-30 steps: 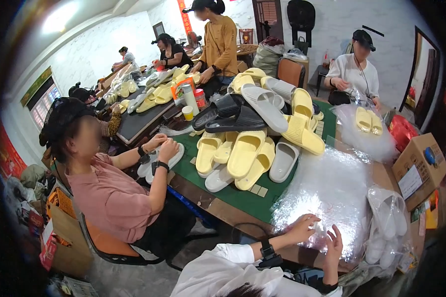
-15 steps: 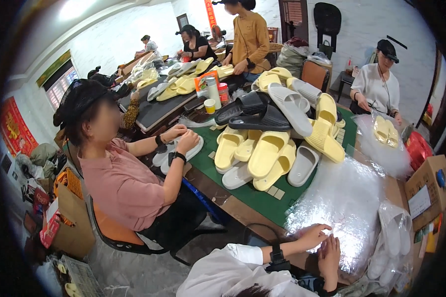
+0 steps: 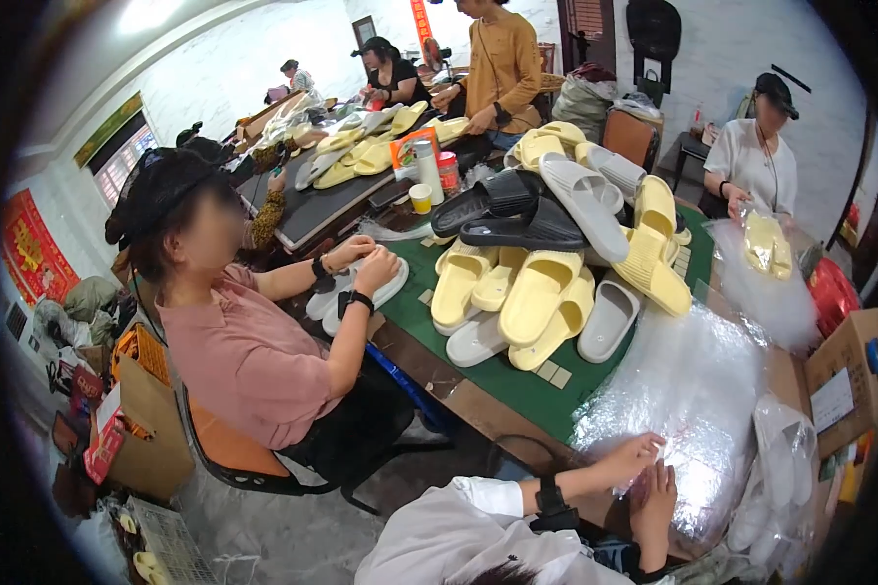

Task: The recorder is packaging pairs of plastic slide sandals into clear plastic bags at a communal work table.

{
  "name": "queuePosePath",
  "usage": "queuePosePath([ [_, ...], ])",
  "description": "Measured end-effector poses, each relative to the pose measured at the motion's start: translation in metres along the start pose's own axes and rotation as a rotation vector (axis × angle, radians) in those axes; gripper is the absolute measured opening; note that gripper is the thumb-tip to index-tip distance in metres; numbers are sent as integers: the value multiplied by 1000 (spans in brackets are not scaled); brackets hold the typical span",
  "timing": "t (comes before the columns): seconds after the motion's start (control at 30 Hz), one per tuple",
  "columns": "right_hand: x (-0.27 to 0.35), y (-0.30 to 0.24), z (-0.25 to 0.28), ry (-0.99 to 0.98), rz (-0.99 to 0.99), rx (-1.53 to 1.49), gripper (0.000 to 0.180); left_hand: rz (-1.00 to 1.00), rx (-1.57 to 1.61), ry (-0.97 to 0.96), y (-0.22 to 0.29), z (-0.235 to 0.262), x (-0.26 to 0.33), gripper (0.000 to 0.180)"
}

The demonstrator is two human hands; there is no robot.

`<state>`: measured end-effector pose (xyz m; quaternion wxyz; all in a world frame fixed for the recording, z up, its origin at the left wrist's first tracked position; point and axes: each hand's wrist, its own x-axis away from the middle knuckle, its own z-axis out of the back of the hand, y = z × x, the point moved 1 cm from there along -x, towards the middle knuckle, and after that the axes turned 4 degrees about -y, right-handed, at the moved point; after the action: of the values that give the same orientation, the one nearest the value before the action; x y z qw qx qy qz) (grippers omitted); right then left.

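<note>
At the lower right, my left hand (image 3: 626, 462) is raised over the near edge of a stack of clear plastic bags (image 3: 698, 390). Its fingers bend, with a pale sliver at the tips too small to name. Beside it, closer to me, my right hand (image 3: 657, 499) has its fingers stretched out against the same edge. Black bands circle both wrists. Beyond the bags rises a heap of slippers: yellow slippers (image 3: 537, 297), black slippers (image 3: 517, 222) and a grey slipper (image 3: 610, 317). Bagged pale slippers (image 3: 778, 468) lie right of the stack.
A co-worker in pink (image 3: 249, 336) sits left, hands on grey slippers (image 3: 379, 285). At the far right another co-worker (image 3: 761, 156) handles bagged yellow slippers (image 3: 768, 246). A cardboard box (image 3: 844, 375) stands at the right edge. A yellow cup (image 3: 420, 199) sits beyond the heap.
The far-right co-worker has shifted and now grips the top of the bag with yellow slippers. My hands stay almost in place, the left fingertips a little more bent. The whole view has shifted slightly.
</note>
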<state>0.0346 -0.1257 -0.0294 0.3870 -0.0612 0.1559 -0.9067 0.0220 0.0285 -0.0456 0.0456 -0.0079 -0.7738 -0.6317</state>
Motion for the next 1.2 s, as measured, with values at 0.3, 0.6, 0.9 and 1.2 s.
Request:
queuePosePath([
  [0.3, 0, 1, -2, 45, 4, 21, 50, -356, -33, 377, 100, 100, 20, 38],
  [0.6, 2, 3, -6, 40, -15, 16, 51, -349, -192, 991, 129, 166, 57, 48],
  [0.9, 2, 9, -14, 69, 5, 19, 51, -292, -311, 1071, 124, 182, 51, 53],
  [1.2, -3, 0, -15, 120, 42, 101, 50, -387, -435, 1070, 124, 183, 45, 48],
])
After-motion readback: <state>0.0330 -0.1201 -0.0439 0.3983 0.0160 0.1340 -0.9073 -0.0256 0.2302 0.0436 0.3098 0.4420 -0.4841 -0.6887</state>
